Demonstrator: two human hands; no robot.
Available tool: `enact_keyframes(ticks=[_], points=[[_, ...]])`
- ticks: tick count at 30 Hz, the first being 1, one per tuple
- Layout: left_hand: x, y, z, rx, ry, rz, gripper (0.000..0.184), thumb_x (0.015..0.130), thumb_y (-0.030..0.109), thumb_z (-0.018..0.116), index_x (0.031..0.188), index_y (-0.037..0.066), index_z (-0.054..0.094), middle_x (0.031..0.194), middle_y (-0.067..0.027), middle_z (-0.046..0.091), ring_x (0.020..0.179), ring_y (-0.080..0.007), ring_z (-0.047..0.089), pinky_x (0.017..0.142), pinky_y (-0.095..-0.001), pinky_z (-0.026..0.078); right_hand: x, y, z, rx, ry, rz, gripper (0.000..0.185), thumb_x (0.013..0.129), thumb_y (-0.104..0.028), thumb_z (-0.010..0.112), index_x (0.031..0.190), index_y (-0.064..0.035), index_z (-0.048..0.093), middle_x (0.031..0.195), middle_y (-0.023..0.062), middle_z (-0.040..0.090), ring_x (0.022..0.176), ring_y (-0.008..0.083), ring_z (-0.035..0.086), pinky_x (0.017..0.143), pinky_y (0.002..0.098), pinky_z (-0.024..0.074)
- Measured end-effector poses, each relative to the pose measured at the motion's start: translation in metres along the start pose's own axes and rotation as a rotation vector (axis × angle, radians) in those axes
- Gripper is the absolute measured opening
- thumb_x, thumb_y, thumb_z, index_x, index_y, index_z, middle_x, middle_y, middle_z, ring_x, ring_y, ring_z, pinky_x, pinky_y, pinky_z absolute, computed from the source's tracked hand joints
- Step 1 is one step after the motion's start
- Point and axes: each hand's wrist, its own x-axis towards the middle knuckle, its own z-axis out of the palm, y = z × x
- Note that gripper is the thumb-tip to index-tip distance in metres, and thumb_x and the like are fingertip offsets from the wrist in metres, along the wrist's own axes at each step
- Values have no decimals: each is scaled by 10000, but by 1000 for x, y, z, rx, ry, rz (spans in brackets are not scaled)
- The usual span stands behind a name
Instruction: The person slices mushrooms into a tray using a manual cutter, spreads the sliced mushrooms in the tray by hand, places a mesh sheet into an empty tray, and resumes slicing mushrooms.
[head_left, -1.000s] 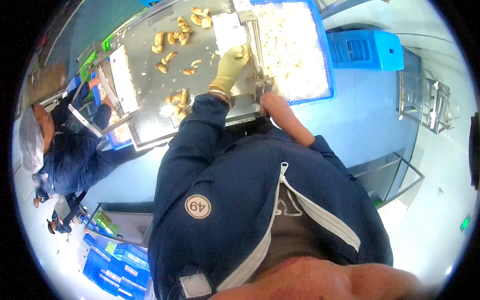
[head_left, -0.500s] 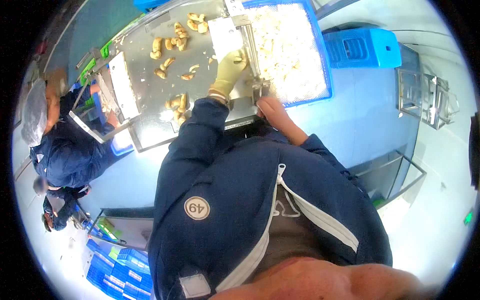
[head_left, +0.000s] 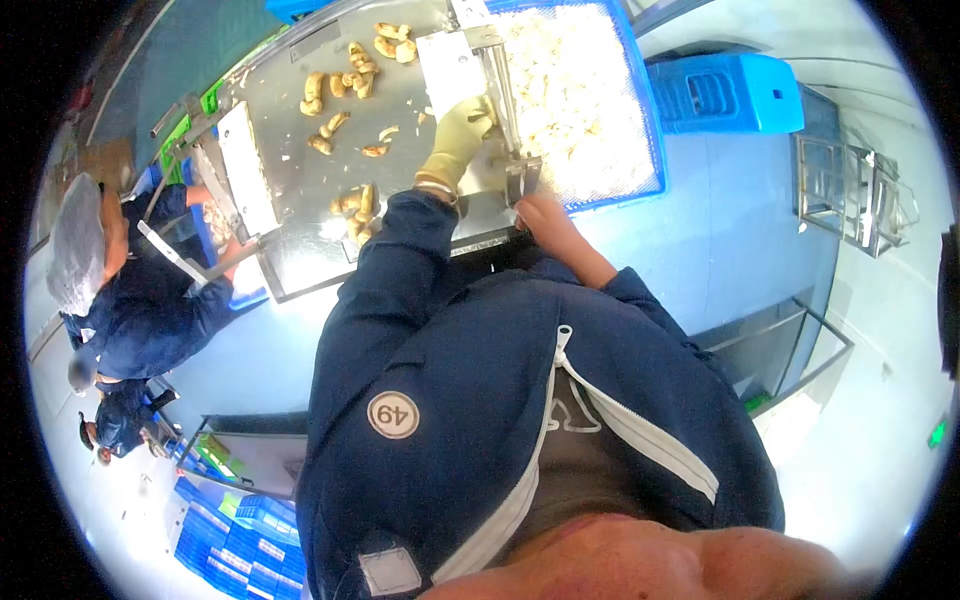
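Observation:
My left hand (head_left: pixel 462 140), in a pale yellow glove, rests closed on the white cutting board (head_left: pixel 447 72) beside a long metal slicing cutter (head_left: pixel 503 95). Whatever its curled fingers hold is hidden. At the near end of the cutter my bare right hand (head_left: pixel 550 226) is closed around the handle, which it mostly covers. Brown and cream mushrooms (head_left: pixel 312 92) lie in clusters on the steel table (head_left: pixel 280 190), left of the glove. Just right of the cutter, pale slices (head_left: pixel 570 100) fill a blue mesh basket (head_left: pixel 657 150).
A blue plastic crate (head_left: pixel 725 95) stands beyond the basket on the right. Another white board with a metal cutter (head_left: pixel 245 165) is at the table's left end, where a co-worker (head_left: pixel 140 280) in a hair cover bends over a tray. Blue crates (head_left: pixel 240 545) are stacked lower left.
My gloved left hand stays on the board, and my right hand has shifted only slightly with the cutter's end. The co-worker on the left has leaned and turned their head.

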Motion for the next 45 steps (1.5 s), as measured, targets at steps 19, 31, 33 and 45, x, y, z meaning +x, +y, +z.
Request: enact_keyframes(ticks=[19, 31, 33, 45], points=[[18, -30, -1, 83, 29, -37, 429, 759, 126, 687, 1164, 45, 568, 982, -144, 664, 906, -243, 645, 807, -325, 496, 14, -55, -32, 185, 17, 242, 246, 884, -220, 450, 795, -8, 540, 784, 219, 588, 761, 419, 581, 648, 464, 451], [-3, 28, 24, 155, 67, -1, 280, 823, 59, 579, 1084, -42, 563, 990, -209, 629, 960, -327, 608, 876, -373, 478, -3, 8, 1, -119, -49, -63, 285, 880, -252, 451, 836, -2, 579, 821, 242, 593, 820, 423, 588, 713, 489, 463], [-28, 68, 24, 315, 176, 179, 231, 832, 70, 585, 1044, -21, 583, 935, -175, 637, 884, -280, 602, 794, -352, 479, -4, 5, 2, 102, -17, 147, 324, 882, -259, 446, 910, 20, 610, 891, 240, 627, 859, 422, 599, 727, 465, 467], [-5, 9, -194, 1241, 325, -107, 216, 857, 228, 539, 985, 83, 635, 968, -162, 657, 894, -361, 633, 756, -455, 508, 8, -14, -14, 343, -113, 271, 279, 882, -222, 451, 767, 15, 543, 709, 171, 571, 670, 353, 569, 613, 399, 431]])
